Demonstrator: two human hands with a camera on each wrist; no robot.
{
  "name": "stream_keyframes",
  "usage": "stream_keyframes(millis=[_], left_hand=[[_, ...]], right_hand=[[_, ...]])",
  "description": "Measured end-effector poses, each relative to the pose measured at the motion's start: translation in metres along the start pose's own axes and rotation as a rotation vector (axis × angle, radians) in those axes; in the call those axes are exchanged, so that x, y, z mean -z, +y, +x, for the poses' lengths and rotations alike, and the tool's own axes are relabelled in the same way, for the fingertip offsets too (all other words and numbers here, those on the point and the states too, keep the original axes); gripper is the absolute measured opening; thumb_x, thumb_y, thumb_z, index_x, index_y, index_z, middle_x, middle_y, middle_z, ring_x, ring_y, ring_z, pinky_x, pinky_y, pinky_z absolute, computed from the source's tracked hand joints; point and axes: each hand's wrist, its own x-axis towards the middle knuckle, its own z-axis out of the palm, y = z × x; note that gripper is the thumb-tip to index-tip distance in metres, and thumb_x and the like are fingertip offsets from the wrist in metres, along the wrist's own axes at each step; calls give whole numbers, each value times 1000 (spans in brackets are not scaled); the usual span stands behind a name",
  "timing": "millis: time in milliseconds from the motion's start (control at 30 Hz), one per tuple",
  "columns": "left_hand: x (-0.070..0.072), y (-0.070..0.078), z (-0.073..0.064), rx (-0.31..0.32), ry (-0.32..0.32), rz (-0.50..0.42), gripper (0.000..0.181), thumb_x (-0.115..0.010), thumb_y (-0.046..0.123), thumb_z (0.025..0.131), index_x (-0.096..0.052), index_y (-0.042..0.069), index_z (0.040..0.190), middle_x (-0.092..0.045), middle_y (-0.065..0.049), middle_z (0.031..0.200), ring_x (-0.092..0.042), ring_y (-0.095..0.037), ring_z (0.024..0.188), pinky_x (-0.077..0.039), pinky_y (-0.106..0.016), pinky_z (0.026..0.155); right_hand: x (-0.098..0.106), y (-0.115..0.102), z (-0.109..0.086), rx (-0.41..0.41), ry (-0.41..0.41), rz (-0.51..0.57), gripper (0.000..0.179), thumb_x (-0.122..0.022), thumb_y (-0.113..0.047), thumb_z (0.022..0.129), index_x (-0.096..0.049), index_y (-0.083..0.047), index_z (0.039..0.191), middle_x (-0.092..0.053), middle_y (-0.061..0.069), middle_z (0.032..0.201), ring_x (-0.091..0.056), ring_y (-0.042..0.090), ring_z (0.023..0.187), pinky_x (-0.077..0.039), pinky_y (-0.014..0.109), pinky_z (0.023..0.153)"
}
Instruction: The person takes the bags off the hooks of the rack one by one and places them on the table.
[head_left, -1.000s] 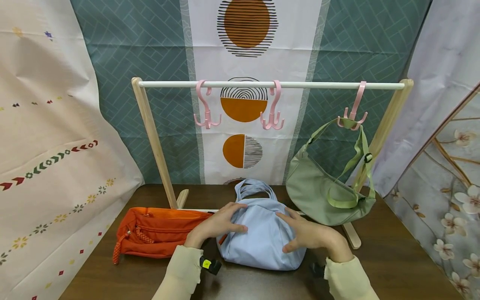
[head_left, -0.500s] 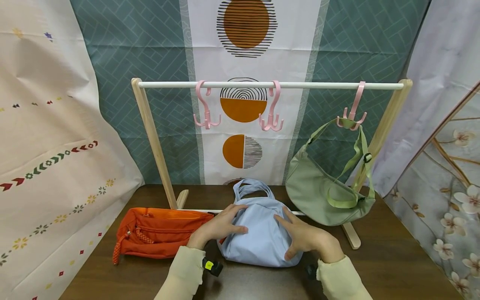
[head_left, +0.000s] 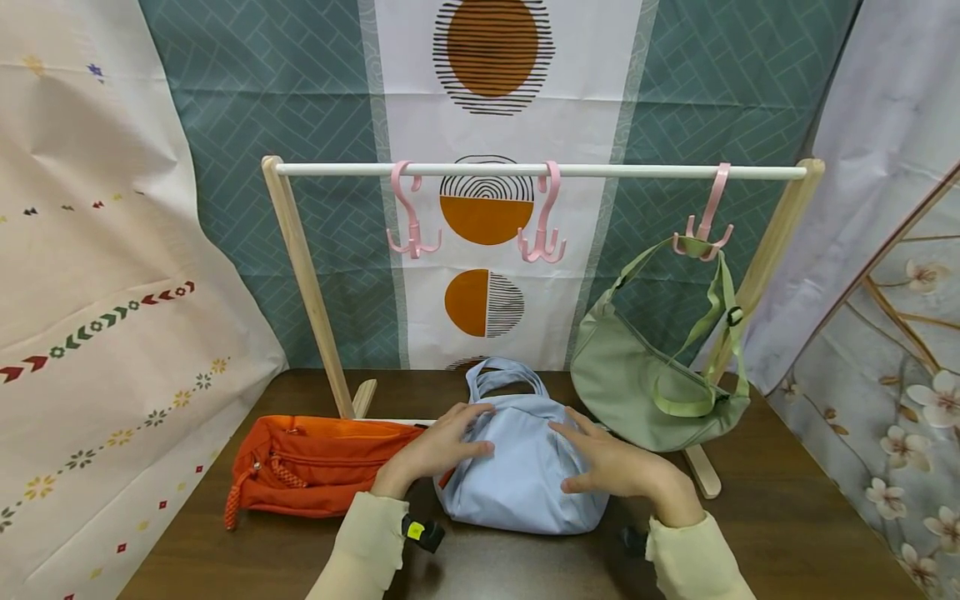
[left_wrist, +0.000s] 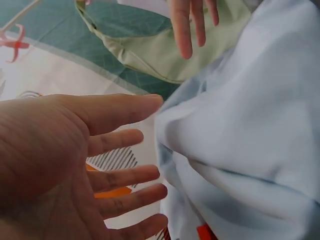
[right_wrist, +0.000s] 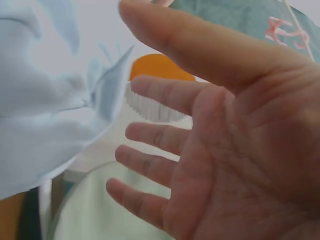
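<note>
A light blue handbag point(head_left: 517, 475) with two looped handles point(head_left: 508, 379) sits on the table between my hands. My left hand point(head_left: 442, 446) is at the bag's left side, fingers spread and palm toward it. On the opposite side is my right hand point(head_left: 615, 462), its fingers also apart and nearly straight. In the left wrist view the left fingertips reach the edge of the blue cloth point(left_wrist: 240, 130). The right wrist view shows the right thumb and fingers beside the bag's folds point(right_wrist: 55, 100), with nothing in their grasp.
An orange-red pouch point(head_left: 322, 467) lies left of my left hand. Behind stands a wooden rack with a white rail point(head_left: 480, 170). Two pink hooks point(head_left: 411, 212) hang bare; a third pink hook point(head_left: 708, 208) carries a green shoulder bag point(head_left: 645, 383) at the right.
My right hand moves slightly left toward the blue bag, then back right. The bag's lower right side has shifted a little inward. My left hand stays almost in place.
</note>
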Motion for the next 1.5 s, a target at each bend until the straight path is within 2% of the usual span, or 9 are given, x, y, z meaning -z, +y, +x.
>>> stream_keyframes(millis=[167,333,533,667,867,1000,1100,1300,1500], left_hand=[[3,7,2,-82,56,-47,49,-68,23,103,-55,11,149,-56,-16,141,-59,-35,125,-50,-56,102],[5,14,4,-165,117,-107,41,-66,13,103,-60,8,143,-64,-13,136,-66,-30,116,-55,-46,98],[6,18,4,-165,192,-141,34,-66,9,102,-66,12,136,-71,-11,122,-68,-25,110,-57,-33,90],[7,20,4,-186,190,-195,33,-66,13,103,-67,13,136,-71,-12,123,-67,-25,112,-57,-33,90],[6,24,4,-254,160,-256,34,-66,20,104,-67,8,136,-71,-16,124,-69,-26,113,-55,-45,95],[5,24,3,-270,175,-260,33,-66,19,104,-67,7,135,-71,-15,124,-67,-26,112,-54,-45,95],[4,24,4,-269,184,-254,32,-67,19,103,-68,9,134,-71,-14,124,-66,-24,112,-55,-43,94],[2,26,3,-281,188,-245,32,-69,20,102,-68,16,134,-67,-4,130,-63,-20,113,-55,-44,95],[0,30,3,-326,218,-247,34,-69,19,102,-68,17,136,-62,0,134,-58,-31,119,-55,-44,97]], right_hand=[[11,-3,-8,88,63,-4,70,-71,-33,101,-41,-6,158,-19,25,168,-29,51,149,-34,67,111],[19,-7,-13,165,150,-27,59,-65,-35,104,-47,-11,155,-33,23,162,-40,45,144,-40,63,108],[23,-17,-18,201,229,25,51,-63,-35,105,-52,-20,153,-35,14,162,-41,40,144,-42,61,108],[26,-23,-20,230,306,50,43,-62,-30,106,-58,-22,148,-44,9,157,-46,35,142,-44,59,106],[33,-26,-22,263,529,44,24,-63,-16,106,-71,-18,128,-67,-3,126,-65,15,111,-56,39,91],[38,-26,-29,257,690,72,14,-63,-14,105,-75,-20,111,-69,-11,103,-65,7,95,-53,27,84],[41,-27,-34,290,795,110,17,-63,-7,104,-75,-18,103,-68,-7,92,-64,10,87,-50,23,79],[47,-30,-43,375,912,186,23,-57,1,105,-75,-12,102,-68,1,93,-65,13,83,-51,21,76],[49,-26,-43,411,968,209,24,-52,0,108,-74,-5,101,-67,4,97,-64,13,81,-53,23,73]])
